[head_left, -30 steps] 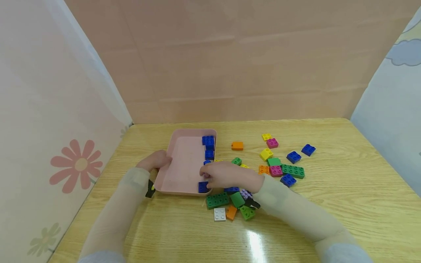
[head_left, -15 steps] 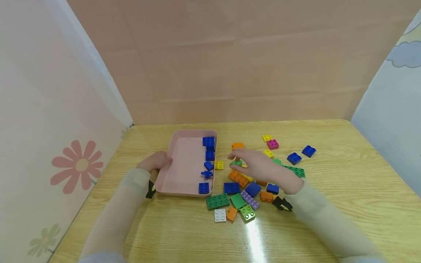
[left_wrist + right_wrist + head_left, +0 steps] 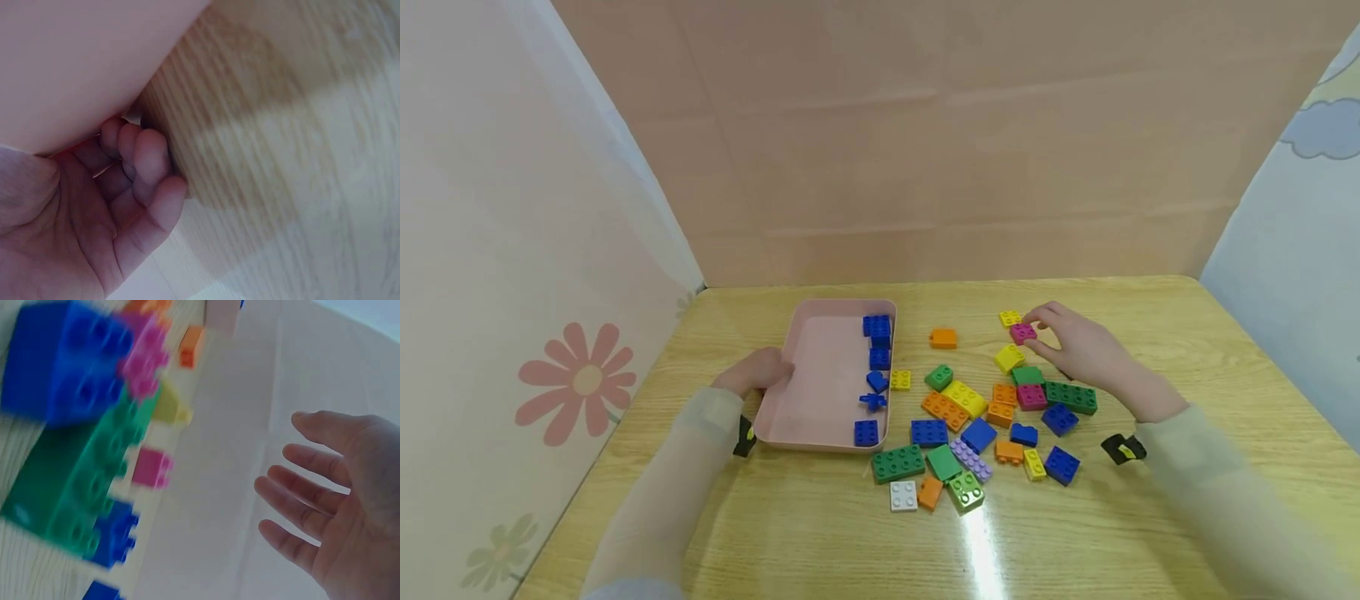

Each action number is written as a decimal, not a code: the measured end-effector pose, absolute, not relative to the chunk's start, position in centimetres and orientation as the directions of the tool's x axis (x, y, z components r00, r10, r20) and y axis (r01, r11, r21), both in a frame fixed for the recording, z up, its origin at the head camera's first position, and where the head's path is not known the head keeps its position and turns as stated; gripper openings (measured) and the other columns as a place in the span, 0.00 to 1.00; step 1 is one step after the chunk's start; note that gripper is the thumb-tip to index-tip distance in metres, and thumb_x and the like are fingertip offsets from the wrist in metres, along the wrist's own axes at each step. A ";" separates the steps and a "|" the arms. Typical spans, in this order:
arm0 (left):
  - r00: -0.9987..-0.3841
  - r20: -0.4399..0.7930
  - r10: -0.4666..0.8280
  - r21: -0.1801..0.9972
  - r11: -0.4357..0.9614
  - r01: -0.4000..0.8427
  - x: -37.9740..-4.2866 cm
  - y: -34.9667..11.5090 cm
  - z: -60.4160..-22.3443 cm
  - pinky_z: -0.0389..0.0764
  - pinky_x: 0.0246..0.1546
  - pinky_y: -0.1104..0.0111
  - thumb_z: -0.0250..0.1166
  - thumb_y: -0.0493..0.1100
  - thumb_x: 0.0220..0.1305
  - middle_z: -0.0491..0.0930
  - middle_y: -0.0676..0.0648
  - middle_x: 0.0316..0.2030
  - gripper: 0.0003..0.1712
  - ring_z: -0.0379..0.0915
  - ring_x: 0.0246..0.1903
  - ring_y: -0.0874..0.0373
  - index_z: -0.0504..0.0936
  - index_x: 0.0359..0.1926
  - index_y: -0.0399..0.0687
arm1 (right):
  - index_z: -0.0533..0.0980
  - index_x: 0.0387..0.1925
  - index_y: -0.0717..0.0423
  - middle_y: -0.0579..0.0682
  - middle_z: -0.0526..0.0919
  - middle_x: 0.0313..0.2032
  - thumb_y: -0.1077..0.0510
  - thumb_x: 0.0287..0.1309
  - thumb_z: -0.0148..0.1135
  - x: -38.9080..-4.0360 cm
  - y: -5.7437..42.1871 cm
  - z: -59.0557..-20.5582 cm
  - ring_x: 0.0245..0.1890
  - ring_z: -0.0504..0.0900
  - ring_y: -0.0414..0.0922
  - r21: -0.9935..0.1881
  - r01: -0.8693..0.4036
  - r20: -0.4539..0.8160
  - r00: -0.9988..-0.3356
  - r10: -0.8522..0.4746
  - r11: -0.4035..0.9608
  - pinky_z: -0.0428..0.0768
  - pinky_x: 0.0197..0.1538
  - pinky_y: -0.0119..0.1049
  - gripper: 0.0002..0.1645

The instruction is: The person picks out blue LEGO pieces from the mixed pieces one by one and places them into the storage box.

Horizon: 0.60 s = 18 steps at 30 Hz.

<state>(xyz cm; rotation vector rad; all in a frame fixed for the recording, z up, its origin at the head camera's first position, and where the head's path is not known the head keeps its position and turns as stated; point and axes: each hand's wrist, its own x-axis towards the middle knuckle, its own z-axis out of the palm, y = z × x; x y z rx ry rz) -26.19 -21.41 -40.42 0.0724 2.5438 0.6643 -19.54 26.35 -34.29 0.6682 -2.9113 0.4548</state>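
Observation:
My left hand [image 3: 756, 371] grips the left wall of the pink tray [image 3: 808, 383], thumb over the rim. In the left wrist view, curled fingers [image 3: 150, 156] lie against the outside of its wall. Several blue bricks [image 3: 879, 358] line the tray's right side, with a small blue propeller-shaped piece [image 3: 872, 402] among them. My right hand [image 3: 1090, 354] hovers at the back right, thumb and forefinger parted beside a magenta brick [image 3: 1022, 333]. The right wrist view shows the fingers [image 3: 300, 509] spread and holding nothing. Two blue bricks seen there earlier are hidden behind this hand.
Loose bricks lie right of the tray, among them a long dark green brick [image 3: 1071, 397], blue bricks [image 3: 1062, 465], an orange brick [image 3: 943, 338] and a white brick [image 3: 903, 496]. A yellow brick [image 3: 1010, 318] lies behind the magenta one. A papered wall [image 3: 925, 208] rises behind the table.
My right hand has left the tray's right side and crossed over the loose bricks to the back right. The propeller-shaped piece now shows in the tray. The left hand has stayed put.

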 end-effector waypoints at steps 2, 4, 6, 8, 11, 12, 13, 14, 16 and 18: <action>-0.870 -0.463 0.170 0.469 0.880 -0.077 -26.2 -21.3 -40.4 0.75 0.28 0.65 0.49 0.44 0.72 0.76 0.43 0.32 0.16 0.73 0.28 0.54 0.74 0.46 0.35 | 0.72 0.54 0.65 0.63 0.74 0.51 0.56 0.64 0.61 -20.0 27.8 -34.4 0.45 0.78 0.60 -0.250 -0.397 0.147 -0.917 -0.371 0.883 0.78 0.42 0.55 0.22; -0.870 -0.464 0.166 0.467 0.880 -0.082 -26.2 -21.3 -40.4 0.75 0.28 0.66 0.49 0.44 0.72 0.76 0.43 0.32 0.15 0.73 0.28 0.54 0.74 0.46 0.35 | 0.69 0.57 0.67 0.66 0.70 0.54 0.55 0.65 0.60 -20.5 29.1 -34.4 0.48 0.76 0.63 -0.241 -0.348 0.100 -0.937 -0.333 0.906 0.76 0.45 0.58 0.25; -0.869 -0.465 0.168 0.465 0.882 -0.078 -26.1 -21.3 -40.4 0.75 0.28 0.66 0.49 0.44 0.72 0.76 0.43 0.32 0.15 0.73 0.27 0.54 0.74 0.45 0.35 | 0.67 0.58 0.69 0.70 0.67 0.55 0.55 0.65 0.60 -20.9 30.3 -34.4 0.50 0.73 0.66 -0.231 -0.304 0.058 -0.953 -0.299 0.924 0.74 0.46 0.61 0.28; -0.871 -0.462 0.167 0.459 0.886 -0.074 -26.1 -21.3 -40.4 0.74 0.28 0.66 0.49 0.44 0.72 0.75 0.43 0.32 0.15 0.73 0.27 0.54 0.74 0.44 0.36 | 0.65 0.59 0.72 0.73 0.65 0.56 0.54 0.64 0.60 -21.3 31.4 -34.5 0.50 0.72 0.68 -0.223 -0.269 0.022 -0.962 -0.271 0.937 0.73 0.47 0.63 0.30; -0.873 -0.456 0.171 0.455 0.888 -0.063 -26.1 -21.3 -40.3 0.74 0.27 0.66 0.49 0.44 0.72 0.75 0.43 0.31 0.14 0.72 0.27 0.54 0.74 0.42 0.36 | 0.65 0.59 0.74 0.77 0.63 0.55 0.54 0.65 0.60 -21.7 32.8 -34.8 0.45 0.75 0.67 -0.227 -0.237 -0.026 -0.968 -0.249 0.945 0.73 0.45 0.62 0.31; -0.874 -0.454 0.172 0.453 0.890 -0.061 -26.1 -21.3 -40.3 0.74 0.27 0.66 0.49 0.44 0.72 0.75 0.43 0.31 0.14 0.72 0.26 0.54 0.75 0.42 0.36 | 0.65 0.58 0.75 0.78 0.63 0.54 0.55 0.65 0.59 -21.8 33.2 -34.9 0.43 0.76 0.66 -0.233 -0.230 -0.043 -0.968 -0.246 0.945 0.73 0.44 0.62 0.31; -0.875 -0.454 0.168 0.453 0.889 -0.064 -26.1 -21.3 -40.3 0.74 0.27 0.66 0.49 0.44 0.72 0.75 0.44 0.31 0.14 0.72 0.26 0.54 0.74 0.42 0.36 | 0.64 0.58 0.75 0.78 0.63 0.54 0.55 0.66 0.58 -21.9 33.5 -35.1 0.42 0.76 0.65 -0.242 -0.222 -0.062 -0.968 -0.243 0.944 0.73 0.44 0.61 0.30; -0.875 -0.453 0.169 0.452 0.890 -0.062 -26.2 -21.4 -40.3 0.74 0.27 0.66 0.49 0.44 0.72 0.75 0.44 0.31 0.14 0.72 0.26 0.54 0.75 0.43 0.36 | 0.64 0.58 0.76 0.78 0.63 0.54 0.55 0.66 0.57 -22.0 33.7 -35.3 0.41 0.77 0.64 -0.250 -0.219 -0.078 -0.967 -0.245 0.943 0.74 0.44 0.61 0.30; -0.875 -0.455 0.167 0.449 0.891 -0.063 -26.2 -21.3 -40.4 0.73 0.27 0.66 0.49 0.44 0.72 0.75 0.44 0.30 0.14 0.72 0.26 0.54 0.74 0.43 0.36 | 0.64 0.58 0.76 0.79 0.63 0.54 0.56 0.66 0.56 -22.1 34.1 -35.7 0.41 0.77 0.64 -0.261 -0.212 -0.101 -0.964 -0.245 0.942 0.73 0.45 0.61 0.29; -0.875 -0.457 0.161 0.445 0.893 -0.069 -26.3 -21.3 -40.5 0.73 0.27 0.67 0.49 0.44 0.72 0.74 0.44 0.31 0.15 0.72 0.26 0.54 0.74 0.44 0.36 | 0.64 0.58 0.77 0.80 0.62 0.54 0.56 0.67 0.55 -22.3 34.5 -36.1 0.43 0.76 0.66 -0.258 -0.203 -0.117 -0.964 -0.239 0.945 0.72 0.47 0.63 0.30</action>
